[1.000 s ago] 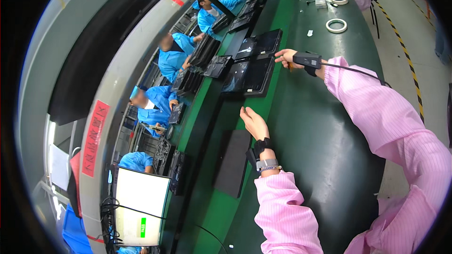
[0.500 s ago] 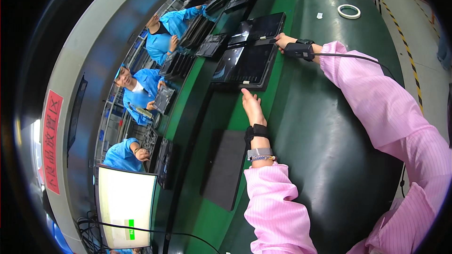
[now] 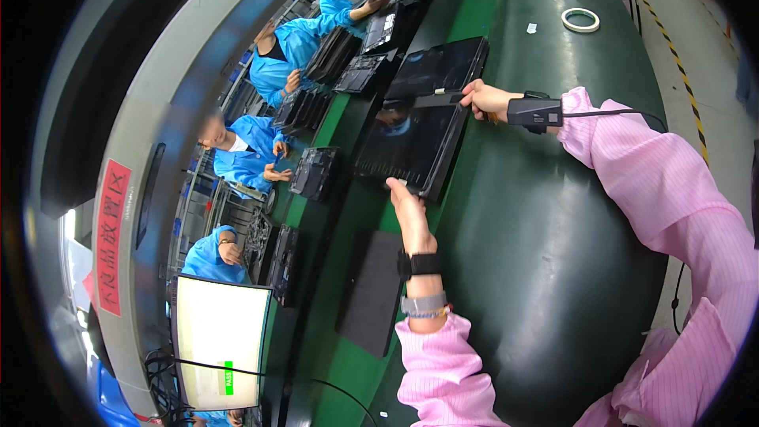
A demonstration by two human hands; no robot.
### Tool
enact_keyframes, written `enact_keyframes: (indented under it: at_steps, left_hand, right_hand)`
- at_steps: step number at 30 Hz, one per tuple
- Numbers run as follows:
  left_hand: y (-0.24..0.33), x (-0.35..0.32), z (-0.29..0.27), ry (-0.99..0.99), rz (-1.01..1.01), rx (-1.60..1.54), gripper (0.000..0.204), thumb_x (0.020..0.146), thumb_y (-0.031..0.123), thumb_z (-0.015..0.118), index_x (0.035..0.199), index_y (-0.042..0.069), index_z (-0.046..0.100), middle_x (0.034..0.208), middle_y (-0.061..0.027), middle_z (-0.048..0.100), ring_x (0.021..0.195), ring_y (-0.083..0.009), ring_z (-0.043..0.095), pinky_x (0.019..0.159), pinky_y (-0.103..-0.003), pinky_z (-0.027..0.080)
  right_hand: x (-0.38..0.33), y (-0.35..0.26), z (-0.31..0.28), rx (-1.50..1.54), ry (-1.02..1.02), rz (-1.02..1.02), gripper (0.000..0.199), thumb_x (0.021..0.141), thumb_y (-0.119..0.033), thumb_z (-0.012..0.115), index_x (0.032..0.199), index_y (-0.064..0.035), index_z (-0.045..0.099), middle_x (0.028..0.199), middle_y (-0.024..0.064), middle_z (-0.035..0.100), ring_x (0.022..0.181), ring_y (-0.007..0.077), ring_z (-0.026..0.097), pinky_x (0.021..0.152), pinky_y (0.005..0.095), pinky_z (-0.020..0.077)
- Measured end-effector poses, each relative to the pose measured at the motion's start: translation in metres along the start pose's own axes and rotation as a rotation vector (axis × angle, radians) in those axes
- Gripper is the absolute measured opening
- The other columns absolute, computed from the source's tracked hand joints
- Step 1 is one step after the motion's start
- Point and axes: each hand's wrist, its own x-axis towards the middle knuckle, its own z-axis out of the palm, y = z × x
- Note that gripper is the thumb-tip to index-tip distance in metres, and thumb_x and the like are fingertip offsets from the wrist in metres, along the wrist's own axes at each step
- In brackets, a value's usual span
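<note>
A black tray [image 3: 449, 156] bearing a glossy dark screen panel [image 3: 407, 141] lies on the green bench ahead of me. My right hand [image 3: 486, 101] is closed on its far right corner, fingers bent around the edge. At the near edge, my left hand [image 3: 411, 213] has its thumb by a small pale tab, with the other fingers partly hidden against the tray's side; it appears to grip there. Directly beyond sits a second dark screen panel [image 3: 443, 67] in a similar black holder. Both my wrists wear black straps, and a cable runs from the right one.
A dark flat pad [image 3: 370, 292] lies left of my left forearm. A lit monitor [image 3: 221, 336] stands at lower left. Two tape rolls [image 3: 581, 29] rest at the far right. Across the line, co-workers in blue [image 3: 245, 150] handle black frames [image 3: 315, 172].
The near tray and panel have shifted toward me, and the far panel slightly too. My left hand has closed in on the near edge. Across the line, a black frame has moved right.
</note>
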Motion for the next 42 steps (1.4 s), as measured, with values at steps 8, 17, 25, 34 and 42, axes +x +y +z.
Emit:
enact_keyframes:
  at_steps: [8, 17, 25, 34, 42]
  left_hand:
    - [-0.008, -0.162, -0.049, 0.057, -0.019, 0.032, 0.091, 0.090, 0.067, 0.030, 0.144, -0.004, 0.012, 0.140, -0.0223, 0.038, 0.127, -0.0294, 0.039, 0.106, -0.035, 0.026]
    - [-0.027, -0.378, -0.080, 0.053, -0.138, 0.070, 0.080, 0.095, 0.059, 0.023, 0.145, -0.001, 0.007, 0.139, -0.0271, 0.036, 0.134, -0.0290, 0.032, 0.111, -0.036, 0.020]
    - [-0.040, -0.510, -0.083, 0.312, 0.112, 0.395, 0.035, 0.098, 0.021, 0.036, 0.117, -0.004, 0.052, 0.115, -0.0159, 0.058, 0.107, -0.0242, 0.054, 0.097, -0.035, 0.037]
    - [-0.070, -0.551, -0.001, 0.143, 0.072, 0.001, 0.023, 0.085, -0.001, 0.060, 0.107, -0.006, 0.054, 0.091, -0.0114, 0.061, 0.086, -0.0149, 0.058, 0.077, -0.027, 0.047]
    - [-0.069, -0.541, -0.012, 0.012, -0.120, -0.277, 0.023, 0.086, -0.003, 0.061, 0.107, -0.006, 0.053, 0.089, -0.0086, 0.061, 0.083, -0.0104, 0.057, 0.078, -0.022, 0.045]
  right_hand:
    - [-0.166, 0.035, 0.006, -0.107, -0.225, -0.015, 0.046, 0.076, 0.010, 0.032, 0.118, -0.0064, 0.034, 0.100, 0.0063, 0.048, 0.066, 0.0107, 0.043, 0.059, 0.0242, 0.0402]
    - [-0.402, 0.097, -0.025, -0.039, -0.314, 0.000, 0.041, 0.081, 0.009, 0.029, 0.116, -0.0114, 0.029, 0.126, 0.0112, 0.047, 0.060, 0.0081, 0.038, 0.056, 0.0234, 0.0382]
    - [-0.554, 0.121, -0.029, 0.319, -0.192, 0.080, 0.028, 0.090, -0.003, 0.041, 0.117, -0.0091, 0.046, 0.119, 0.0036, 0.050, 0.085, 0.0066, 0.045, 0.074, 0.0205, 0.0387]
    - [-0.588, 0.105, 0.000, 0.695, -0.737, 0.344, 0.033, 0.086, 0.002, 0.042, 0.117, -0.0092, 0.043, 0.132, 0.0132, 0.042, 0.116, 0.0121, 0.042, 0.063, 0.0154, 0.0418]
    - [-0.582, 0.114, -0.013, 0.587, -0.730, 0.323, 0.038, 0.083, 0.005, 0.041, 0.119, -0.0077, 0.042, 0.134, 0.0143, 0.041, 0.119, 0.0144, 0.043, 0.072, 0.0195, 0.0438]
